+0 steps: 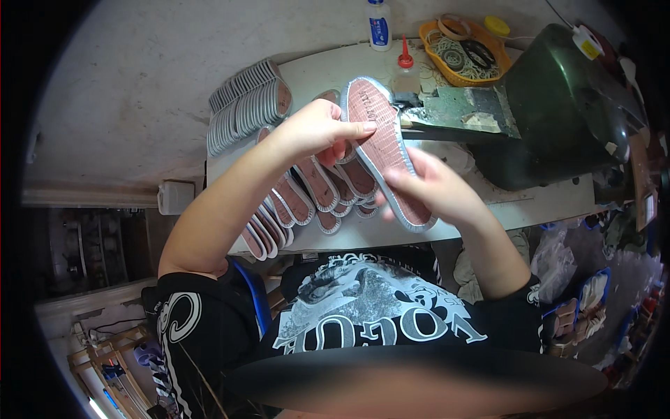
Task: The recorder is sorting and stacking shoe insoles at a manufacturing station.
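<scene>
A reddish-brown shoe insole point(386, 155) with a grey rim is held up at the centre of the frame, above the worktop point(544, 202). The left hand point(317, 129) pinches its upper part, thumb laid across the face. The right hand point(436, 188) grips its lower end, fingers curled around the edge. Just below and to the left, a fanned row of similar insoles point(300, 202) lies on the worktop. A further stack of insoles point(244, 105) stands on edge in the upper left. At the top centre stands a white bottle point(379, 24), with a small red-capped bottle point(405, 57) and an orange basket point(457, 75) to its right. A dark green machine point(565, 105) fills the upper right.
</scene>
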A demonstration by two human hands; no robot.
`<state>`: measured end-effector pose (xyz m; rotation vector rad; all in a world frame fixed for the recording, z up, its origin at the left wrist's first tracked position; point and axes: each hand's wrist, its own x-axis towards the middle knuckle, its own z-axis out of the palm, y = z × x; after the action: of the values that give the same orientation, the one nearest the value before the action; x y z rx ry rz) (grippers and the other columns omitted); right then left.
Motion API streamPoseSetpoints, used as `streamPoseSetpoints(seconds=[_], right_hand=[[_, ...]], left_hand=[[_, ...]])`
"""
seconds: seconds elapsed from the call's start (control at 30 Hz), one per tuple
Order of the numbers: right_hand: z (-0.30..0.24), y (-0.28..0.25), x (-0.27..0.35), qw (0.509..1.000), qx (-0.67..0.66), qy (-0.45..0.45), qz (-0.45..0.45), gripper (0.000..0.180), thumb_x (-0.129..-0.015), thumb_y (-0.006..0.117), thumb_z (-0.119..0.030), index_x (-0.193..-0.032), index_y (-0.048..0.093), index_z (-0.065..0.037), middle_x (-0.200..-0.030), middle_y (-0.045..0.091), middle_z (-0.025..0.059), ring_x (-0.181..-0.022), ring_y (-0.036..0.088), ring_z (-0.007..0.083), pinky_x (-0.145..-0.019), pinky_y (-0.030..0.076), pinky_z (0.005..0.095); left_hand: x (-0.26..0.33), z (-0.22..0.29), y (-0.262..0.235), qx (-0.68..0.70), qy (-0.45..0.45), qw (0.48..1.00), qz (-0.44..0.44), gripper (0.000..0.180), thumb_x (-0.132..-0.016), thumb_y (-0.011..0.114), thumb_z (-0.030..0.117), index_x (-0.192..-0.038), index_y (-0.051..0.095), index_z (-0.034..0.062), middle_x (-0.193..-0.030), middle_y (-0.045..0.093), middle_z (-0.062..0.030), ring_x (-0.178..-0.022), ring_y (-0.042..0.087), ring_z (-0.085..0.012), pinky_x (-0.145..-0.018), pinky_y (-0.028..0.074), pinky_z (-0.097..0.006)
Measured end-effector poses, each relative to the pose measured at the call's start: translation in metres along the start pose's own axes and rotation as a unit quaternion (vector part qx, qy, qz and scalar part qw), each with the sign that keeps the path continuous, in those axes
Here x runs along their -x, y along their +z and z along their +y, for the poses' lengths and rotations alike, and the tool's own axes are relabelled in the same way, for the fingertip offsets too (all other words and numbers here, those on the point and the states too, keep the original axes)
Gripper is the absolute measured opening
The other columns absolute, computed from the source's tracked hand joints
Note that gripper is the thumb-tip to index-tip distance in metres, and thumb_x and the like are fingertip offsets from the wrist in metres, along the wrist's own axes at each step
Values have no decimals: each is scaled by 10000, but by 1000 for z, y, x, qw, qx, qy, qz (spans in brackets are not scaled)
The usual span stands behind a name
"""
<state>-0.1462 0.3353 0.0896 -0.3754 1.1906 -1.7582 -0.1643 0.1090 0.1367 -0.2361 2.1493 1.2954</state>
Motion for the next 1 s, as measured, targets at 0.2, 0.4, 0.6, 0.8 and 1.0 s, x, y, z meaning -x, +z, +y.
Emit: streamPoseSetpoints(seconds=[0.2,0.4,0.6,0.8,1.0], right_hand=[[13,5,23,990,31,0,135,313,-957,483,-272,-1102,511,4,-718,610,47,-514,578,72,-405,411,171],[10,27,-31,980,34,-125,151,257,-950,506,-257,-1035,566,-23,-723,584,-7,-502,471,23,-433,365,154],[37,92,-60,977,160,-77,117,378,-905,580,-271,-1133,517,25,-697,606,83,-505,556,114,-472,455,265],[75,72,-71,799,520,-225,199,270,-836,648,-256,-1004,645,-44,-517,556,86,-454,558,243,-475,445,338],[70,78,-51,906,351,-159,173,195,-873,619,-157,-948,658,19,-617,622,82,-530,581,104,-504,446,243]], left_hand=[[-23,-3,-10,-11,61,993,98,473,-715,750,474,-663,588,32,-463,465,0,-358,427,-94,-337,308,-236],[-33,-32,-34,124,122,978,114,442,-894,553,484,-868,610,47,-594,527,16,-495,489,-72,-481,421,-207],[37,-210,-50,223,126,716,649,620,-928,405,537,-1243,454,6,-1264,439,-194,-1048,528,-264,-864,447,-366],[86,-324,1,-63,-193,768,607,821,-800,565,591,-1293,413,-48,-1370,341,-282,-1285,311,-405,-1071,221,-444],[116,-252,8,23,-6,746,666,770,-685,800,244,-1247,365,-50,-1250,421,-213,-1123,495,-346,-948,399,-404]])
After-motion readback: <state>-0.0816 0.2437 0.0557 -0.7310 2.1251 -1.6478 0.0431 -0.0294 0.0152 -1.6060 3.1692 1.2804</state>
